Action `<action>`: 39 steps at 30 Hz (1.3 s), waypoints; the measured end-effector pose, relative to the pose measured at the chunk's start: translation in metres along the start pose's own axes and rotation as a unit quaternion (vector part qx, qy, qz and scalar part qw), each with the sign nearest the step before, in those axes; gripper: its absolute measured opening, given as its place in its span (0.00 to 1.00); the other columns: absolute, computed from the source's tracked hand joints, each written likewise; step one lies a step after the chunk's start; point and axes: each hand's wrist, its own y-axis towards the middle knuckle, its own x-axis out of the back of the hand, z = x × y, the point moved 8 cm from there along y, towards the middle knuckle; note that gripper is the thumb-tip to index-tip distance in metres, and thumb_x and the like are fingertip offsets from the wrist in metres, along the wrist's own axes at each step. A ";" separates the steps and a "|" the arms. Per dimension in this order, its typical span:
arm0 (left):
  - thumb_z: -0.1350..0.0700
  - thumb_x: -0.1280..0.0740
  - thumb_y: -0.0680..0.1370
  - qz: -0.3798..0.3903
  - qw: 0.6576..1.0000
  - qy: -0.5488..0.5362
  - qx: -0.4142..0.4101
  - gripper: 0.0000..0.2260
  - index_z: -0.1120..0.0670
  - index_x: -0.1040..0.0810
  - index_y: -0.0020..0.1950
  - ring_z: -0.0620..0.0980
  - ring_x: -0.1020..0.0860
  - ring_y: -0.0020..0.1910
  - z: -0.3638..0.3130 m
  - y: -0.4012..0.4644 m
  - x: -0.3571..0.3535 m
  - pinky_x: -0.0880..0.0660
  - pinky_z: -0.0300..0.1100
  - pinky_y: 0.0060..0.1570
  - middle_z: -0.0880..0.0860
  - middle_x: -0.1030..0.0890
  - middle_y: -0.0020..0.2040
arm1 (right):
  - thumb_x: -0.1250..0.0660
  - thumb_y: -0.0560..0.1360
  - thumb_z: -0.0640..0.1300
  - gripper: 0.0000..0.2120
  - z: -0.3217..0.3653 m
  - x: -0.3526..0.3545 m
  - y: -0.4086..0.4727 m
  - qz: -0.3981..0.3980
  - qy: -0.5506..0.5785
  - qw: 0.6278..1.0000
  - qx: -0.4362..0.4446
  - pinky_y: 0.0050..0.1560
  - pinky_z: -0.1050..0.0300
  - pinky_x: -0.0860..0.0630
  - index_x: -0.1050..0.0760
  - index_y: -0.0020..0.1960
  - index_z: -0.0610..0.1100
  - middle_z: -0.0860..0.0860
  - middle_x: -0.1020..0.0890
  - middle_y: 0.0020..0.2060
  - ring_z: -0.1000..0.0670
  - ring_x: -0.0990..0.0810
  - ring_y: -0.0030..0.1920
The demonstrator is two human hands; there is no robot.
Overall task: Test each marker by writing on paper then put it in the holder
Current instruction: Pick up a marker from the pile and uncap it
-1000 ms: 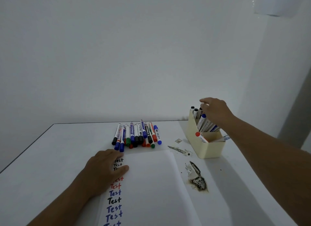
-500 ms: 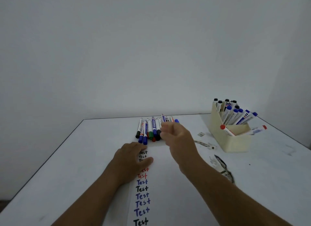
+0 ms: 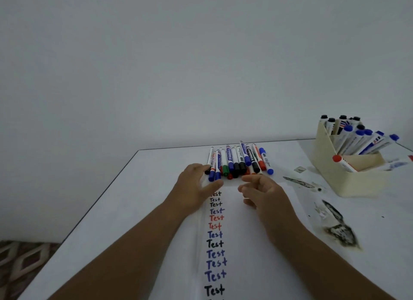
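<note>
A white table (image 3: 134,205) seen from above, with a sheet of paper (image 3: 250,243) lying in the middle. Down the paper's left side runs a column of the handwritten word "Test" (image 3: 215,243) in black, blue and red ink. Just beyond the paper's far edge lies a row of capped markers (image 3: 239,161), side by side, with black, blue, green and red caps. The left hand (image 3: 196,185) rests at the paper's far left corner, fingers relaxed and straight, fingertips touching the nearest markers. The right hand (image 3: 261,192) hovers over the paper's far edge, fingers loosely spread, holding nothing, close to the row. To the right of the paper stands a cream holder (image 3: 348,179) filled with more markers. Dark stains (image 3: 337,230) mark the table between paper and holder.
</note>
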 end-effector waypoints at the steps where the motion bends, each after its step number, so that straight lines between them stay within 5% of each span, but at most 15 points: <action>1: 0.22 0.44 0.70 0.013 0.999 0.032 -0.001 0.40 0.44 0.33 0.75 0.50 0.33 0.70 0.003 0.005 -0.001 0.33 0.51 0.69 0.47 0.32 0.73 | 0.32 0.80 0.42 0.10 -0.001 -0.001 0.001 0.000 -0.003 1.000 0.000 0.50 0.62 0.21 0.23 0.58 0.55 0.54 0.16 0.49 0.53 0.18 0.52; 5: 0.18 0.57 0.67 0.028 0.988 0.153 0.002 0.44 0.40 0.33 0.75 0.53 0.33 0.71 0.014 0.021 0.002 0.33 0.56 0.67 0.47 0.30 0.74 | 0.32 0.80 0.43 0.09 -0.005 -0.002 0.002 0.004 0.001 1.000 -0.001 0.54 0.56 0.20 0.22 0.55 0.57 0.55 0.16 0.48 0.53 0.18 0.51; 9: 0.21 0.49 0.70 -0.041 0.986 0.160 0.026 0.34 0.46 0.23 0.54 0.50 0.22 0.52 0.023 0.027 0.020 0.24 0.50 0.49 0.45 0.21 0.51 | 0.31 0.79 0.43 0.08 -0.006 -0.003 0.005 0.004 0.001 1.000 -0.002 0.52 0.57 0.20 0.23 0.53 0.56 0.55 0.17 0.48 0.52 0.18 0.50; 17: 0.39 0.41 0.79 -0.054 0.977 0.201 0.034 0.15 0.46 0.22 0.44 0.50 0.23 0.43 0.039 0.041 0.025 0.24 0.46 0.43 0.46 0.21 0.40 | 0.31 0.79 0.44 0.08 -0.007 -0.004 0.008 0.008 -0.020 1.000 0.007 0.52 0.55 0.18 0.23 0.50 0.57 0.56 0.17 0.48 0.50 0.18 0.49; 22: 0.54 0.37 0.80 -0.115 0.979 0.135 0.097 0.07 0.51 0.20 0.54 0.53 0.21 0.46 0.054 0.033 0.036 0.24 0.46 0.44 0.51 0.19 0.46 | 0.32 0.80 0.43 0.08 -0.005 -0.003 0.007 0.015 -0.011 1.000 0.009 0.49 0.58 0.20 0.24 0.51 0.56 0.54 0.17 0.48 0.50 0.18 0.49; 27: 0.56 0.37 0.82 -0.175 0.970 -0.065 0.155 0.19 0.49 0.30 0.73 0.47 0.23 0.49 0.048 -0.010 0.049 0.31 0.38 0.49 0.50 0.20 0.54 | 0.32 0.80 0.43 0.08 -0.004 -0.005 0.007 0.019 -0.012 1.000 0.006 0.50 0.55 0.18 0.24 0.51 0.57 0.53 0.16 0.48 0.49 0.18 0.49; 33: 0.57 0.31 0.80 -0.104 0.977 -0.178 0.056 0.13 0.41 0.20 0.60 0.39 0.22 0.44 -0.009 -0.053 0.037 0.29 0.27 0.42 0.42 0.19 0.46 | 0.30 0.78 0.50 0.16 0.005 -0.004 0.002 0.017 0.060 0.998 0.011 0.48 0.57 0.19 0.27 0.64 0.55 0.46 0.16 0.47 0.49 0.18 0.48; 39: 0.56 0.33 0.81 -0.028 0.995 -0.077 -0.048 0.13 0.40 0.21 0.61 0.32 0.27 0.53 -0.041 -0.063 0.019 0.31 0.24 0.49 0.36 0.23 0.52 | 0.30 0.76 0.53 0.13 0.012 -0.002 -0.002 0.004 0.122 0.992 0.024 0.43 0.52 0.18 0.22 0.59 0.52 0.51 0.14 0.42 0.48 0.18 0.39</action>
